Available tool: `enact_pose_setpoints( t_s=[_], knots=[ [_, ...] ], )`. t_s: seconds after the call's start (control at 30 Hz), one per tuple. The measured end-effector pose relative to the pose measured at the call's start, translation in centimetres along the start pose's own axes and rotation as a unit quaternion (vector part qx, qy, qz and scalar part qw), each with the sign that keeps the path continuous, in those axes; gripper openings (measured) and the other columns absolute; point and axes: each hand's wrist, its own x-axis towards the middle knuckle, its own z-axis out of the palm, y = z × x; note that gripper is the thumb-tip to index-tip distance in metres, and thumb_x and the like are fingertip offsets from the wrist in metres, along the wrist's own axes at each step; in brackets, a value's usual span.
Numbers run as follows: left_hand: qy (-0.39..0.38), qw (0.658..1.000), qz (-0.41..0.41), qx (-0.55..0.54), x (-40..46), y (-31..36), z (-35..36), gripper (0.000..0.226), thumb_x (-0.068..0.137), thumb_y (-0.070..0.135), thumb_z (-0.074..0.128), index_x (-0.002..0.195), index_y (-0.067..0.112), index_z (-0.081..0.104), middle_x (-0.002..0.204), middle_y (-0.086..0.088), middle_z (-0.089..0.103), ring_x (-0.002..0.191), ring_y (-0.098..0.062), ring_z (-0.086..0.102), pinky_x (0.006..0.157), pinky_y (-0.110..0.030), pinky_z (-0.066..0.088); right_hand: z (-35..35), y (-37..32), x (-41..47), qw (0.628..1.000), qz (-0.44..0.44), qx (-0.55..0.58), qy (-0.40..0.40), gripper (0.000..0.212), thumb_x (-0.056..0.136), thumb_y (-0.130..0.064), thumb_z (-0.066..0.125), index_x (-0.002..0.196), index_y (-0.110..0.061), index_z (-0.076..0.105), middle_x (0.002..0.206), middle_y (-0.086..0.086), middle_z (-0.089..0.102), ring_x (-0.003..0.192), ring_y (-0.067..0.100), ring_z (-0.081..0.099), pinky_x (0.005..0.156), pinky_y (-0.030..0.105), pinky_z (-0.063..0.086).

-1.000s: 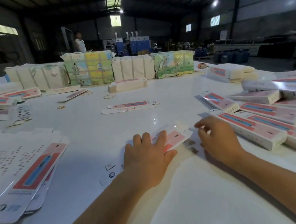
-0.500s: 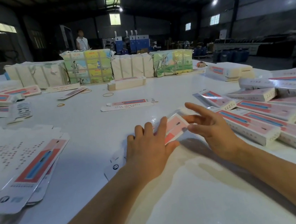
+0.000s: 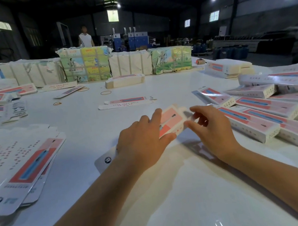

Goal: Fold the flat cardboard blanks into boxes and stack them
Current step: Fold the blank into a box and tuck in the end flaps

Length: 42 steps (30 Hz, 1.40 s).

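My left hand (image 3: 141,143) holds the cardboard blank (image 3: 170,120) from above, fingers over its top and thumb curled at its near edge; my right hand (image 3: 211,130) pinches its far end flap, just beside the left. The blank's near end pokes out under my left wrist, on the white bench (image 3: 176,196). Right of my right hand, close by, lie the folded boxes (image 3: 271,112); well left of my left hand, the blank pile (image 3: 23,170). Bare bench lies towards me
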Motion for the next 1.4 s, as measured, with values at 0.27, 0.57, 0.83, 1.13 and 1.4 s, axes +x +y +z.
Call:
enact_pose_setpoints(
  t_s=[0.27, 0.57, 0.83, 1.13, 1.4],
  knots=[
    [-0.001, 1.0, 0.024, 0.013, -0.7, 0.6, -0.2, 0.064, 0.088, 0.066, 0.03, 0.139, 0.031, 0.011, 0.123, 0.0, 0.05, 0.106, -0.022, 0.054, 0.068, -0.032, 0.039, 0.4, -0.3, -0.4, 0.985, 0.074, 0.142, -0.063, 0.043, 0.094, -0.016, 0.056, 0.134, -0.025, 0.046, 0.082, -0.008, 0.065, 0.066, 0.0, 0.059, 0.069, 0.023, 0.047],
    [-0.023, 0.997, 0.07, 0.035, -1.3, 1.3, -0.4, 0.062, 0.09, 0.063, 0.03, 0.138, 0.03, 0.012, 0.119, -0.002, 0.05, 0.103, -0.022, 0.051, 0.065, -0.032, 0.035, 0.4, -0.1, -0.1, 0.99, 0.071, 0.085, -0.092, 0.017, 0.093, -0.013, 0.051, 0.083, -0.017, 0.065, 0.075, -0.008, 0.066, 0.07, 0.006, 0.061, 0.063, 0.018, 0.046],
    [-0.067, 0.992, 0.104, 0.036, -1.6, 1.2, -0.4, 0.064, 0.09, 0.063, 0.03, 0.14, 0.028, 0.013, 0.118, -0.001, 0.048, 0.105, -0.023, 0.05, 0.067, -0.033, 0.033, -0.3, 0.1, -0.4, 0.987, 0.057, 0.022, -0.147, 0.012, 0.091, -0.005, 0.051, 0.081, -0.003, 0.056, 0.076, 0.011, 0.061, 0.076, 0.029, 0.056, 0.07, 0.039, 0.045],
    [-0.053, 0.996, 0.071, 0.027, -1.5, 1.0, -0.6, 0.063, 0.09, 0.063, 0.029, 0.14, 0.029, 0.011, 0.119, -0.001, 0.049, 0.105, -0.022, 0.049, 0.066, -0.033, 0.034, -0.4, 0.4, 0.2, 0.992, 0.045, 0.012, -0.118, 0.009, 0.089, -0.02, 0.059, 0.082, -0.02, 0.064, 0.088, -0.003, 0.062, 0.073, 0.007, 0.054, 0.068, 0.021, 0.04],
    [-0.022, 0.999, 0.049, -0.01, -1.6, 1.8, -1.2, 0.063, 0.089, 0.065, 0.026, 0.14, 0.031, 0.012, 0.118, 0.001, 0.049, 0.105, -0.021, 0.05, 0.067, -0.031, 0.034, -1.1, 0.2, 1.4, 0.76, 0.351, 0.514, -0.185, 0.052, 0.074, -0.015, 0.068, 0.124, -0.007, 0.057, 0.108, 0.02, 0.068, 0.088, 0.03, 0.07, 0.063, 0.04, 0.06]
  ],
)
